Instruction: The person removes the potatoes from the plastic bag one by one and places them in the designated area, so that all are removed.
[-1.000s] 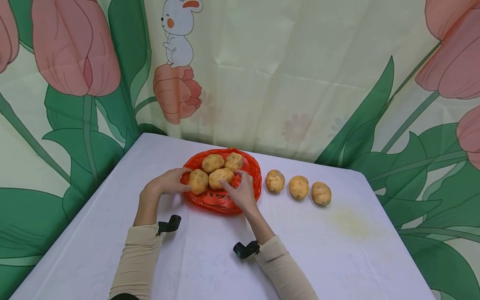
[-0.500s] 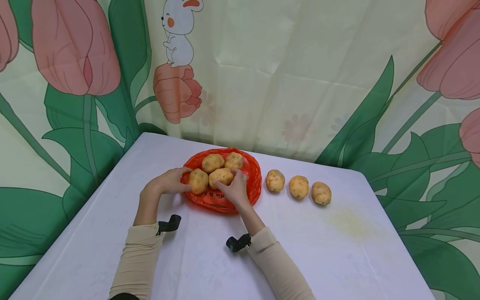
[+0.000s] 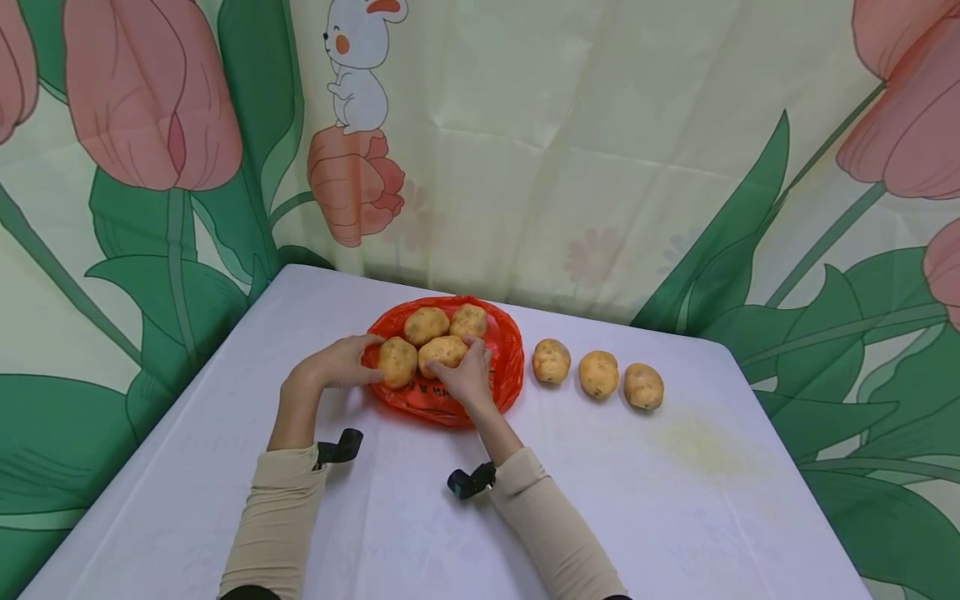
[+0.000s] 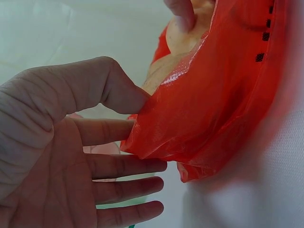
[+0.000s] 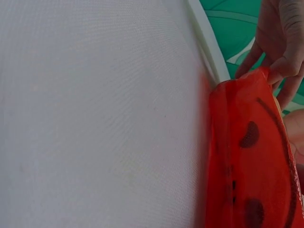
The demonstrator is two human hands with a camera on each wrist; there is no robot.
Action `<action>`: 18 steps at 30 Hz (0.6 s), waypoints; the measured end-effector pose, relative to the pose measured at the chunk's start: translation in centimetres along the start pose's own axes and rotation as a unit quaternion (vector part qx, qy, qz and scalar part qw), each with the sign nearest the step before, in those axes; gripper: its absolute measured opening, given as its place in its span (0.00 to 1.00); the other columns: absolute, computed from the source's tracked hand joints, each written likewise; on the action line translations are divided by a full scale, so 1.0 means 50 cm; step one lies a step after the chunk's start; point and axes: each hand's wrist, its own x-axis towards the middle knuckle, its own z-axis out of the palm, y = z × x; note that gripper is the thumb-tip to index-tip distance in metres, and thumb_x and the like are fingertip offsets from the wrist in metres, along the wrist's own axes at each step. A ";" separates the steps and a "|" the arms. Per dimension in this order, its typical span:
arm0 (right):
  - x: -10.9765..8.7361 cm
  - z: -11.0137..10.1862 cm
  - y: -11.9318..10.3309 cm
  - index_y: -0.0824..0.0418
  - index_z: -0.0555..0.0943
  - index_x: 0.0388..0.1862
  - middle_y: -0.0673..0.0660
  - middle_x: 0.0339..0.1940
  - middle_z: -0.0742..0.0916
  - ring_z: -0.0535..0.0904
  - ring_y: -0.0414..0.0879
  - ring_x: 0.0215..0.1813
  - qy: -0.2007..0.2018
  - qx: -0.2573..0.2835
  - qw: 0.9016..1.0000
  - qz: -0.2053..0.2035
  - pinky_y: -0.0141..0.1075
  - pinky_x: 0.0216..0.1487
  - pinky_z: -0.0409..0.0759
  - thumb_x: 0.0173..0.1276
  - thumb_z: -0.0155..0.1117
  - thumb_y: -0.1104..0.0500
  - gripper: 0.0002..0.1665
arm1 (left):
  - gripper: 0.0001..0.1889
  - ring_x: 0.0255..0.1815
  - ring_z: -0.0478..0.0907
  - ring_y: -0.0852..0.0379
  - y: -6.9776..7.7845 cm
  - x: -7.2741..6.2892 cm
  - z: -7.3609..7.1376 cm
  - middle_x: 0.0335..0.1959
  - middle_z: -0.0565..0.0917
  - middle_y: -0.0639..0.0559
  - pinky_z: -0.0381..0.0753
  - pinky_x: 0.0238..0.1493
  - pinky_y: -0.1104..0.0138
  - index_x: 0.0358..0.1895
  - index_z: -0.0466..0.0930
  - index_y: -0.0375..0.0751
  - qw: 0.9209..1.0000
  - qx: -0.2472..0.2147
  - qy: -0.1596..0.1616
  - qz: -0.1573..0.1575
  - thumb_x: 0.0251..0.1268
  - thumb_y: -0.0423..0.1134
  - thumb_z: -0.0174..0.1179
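Observation:
A red plastic bag [image 3: 513, 354], opened out into a round shape with its rim folded down, sits on the table with several potatoes in it. My left hand [image 3: 339, 363] pinches the bag's left rim between thumb and index finger, beside the left potato [image 3: 397, 363]; its other fingers stretch out straight in the left wrist view. With thumb and fingers spread around its near and right sides, my right hand [image 3: 470, 377] holds the front middle potato [image 3: 441, 354]. Behind it lie a back left potato [image 3: 426, 326] and a back right potato [image 3: 468, 321].
Outside the bag, three potatoes stand in a row to its right: a near one [image 3: 551, 362], a middle one [image 3: 598, 374] and a far one [image 3: 643, 386]. A white cloth covers the table [image 3: 637, 500]. A printed curtain [image 3: 525, 167] hangs behind it.
My right hand has moved slightly left, its thumb and fingers now on the front middle potato. The left hand stays at the bag's rim.

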 end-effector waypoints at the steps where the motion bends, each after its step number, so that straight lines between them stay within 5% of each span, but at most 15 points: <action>1: 0.000 0.001 0.000 0.62 0.61 0.71 0.66 0.65 0.68 0.70 0.59 0.66 0.002 0.001 1.000 0.001 0.54 0.71 0.70 0.61 0.78 0.52 0.47 | 0.37 0.74 0.62 0.32 0.001 -0.001 0.000 0.73 0.67 0.29 0.63 0.73 0.38 0.75 0.62 0.29 1.000 0.000 0.000 -0.001 0.68 0.43 0.63; 18: -0.015 -0.017 -0.001 0.59 0.63 0.70 0.62 0.66 0.69 0.70 0.58 0.67 0.027 0.016 0.999 -0.007 0.52 0.72 0.71 0.58 0.78 0.57 0.46 | 0.37 0.74 0.63 0.32 -0.004 0.002 0.002 0.72 0.68 0.29 0.64 0.72 0.37 0.75 0.62 0.29 1.000 0.004 0.002 -0.006 0.68 0.44 0.63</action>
